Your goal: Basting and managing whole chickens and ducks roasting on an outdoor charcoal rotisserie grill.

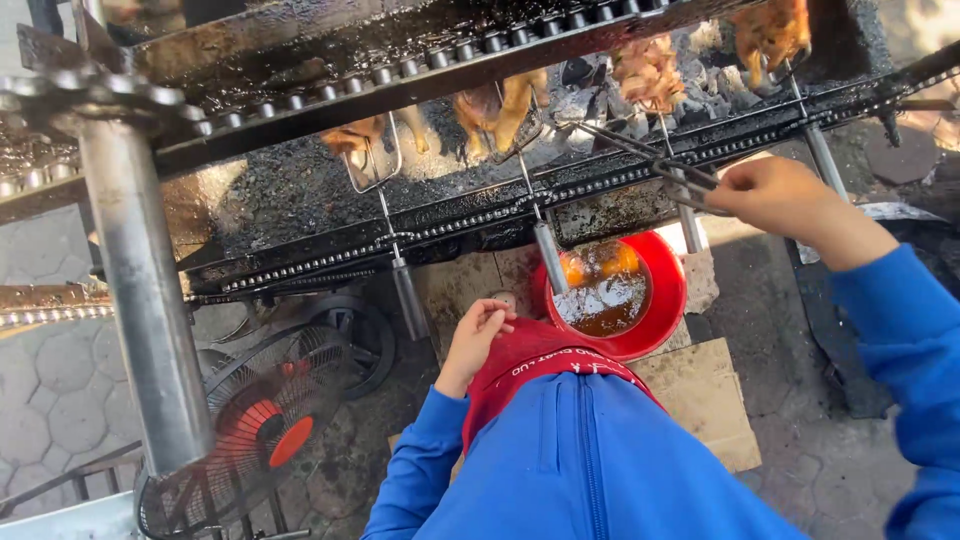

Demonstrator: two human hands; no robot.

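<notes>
Head view — right hand (775,195) gripping long metal tongs (640,152) over charcoal grill (300,190), left hand (478,335) loosely curled on red cloth (530,352) — round red plastic basin (667,290) below.

The person wears a bright blue jacket (590,460) of smooth, slightly shiny fabric, closed down the front by a zip of the same blue with stitched seams running on either side of it. Both long sleeves are the same blue: the left sleeve (420,470) ends in a plain cuff at the wrist, and the right sleeve (900,340) bunches in soft folds above its cuff. At the collar sits a red cloth (530,360) with a line of white lettering, perhaps an apron bib or shirt. The left hand (478,335) and right hand (775,195) are bare, without gloves.
</notes>
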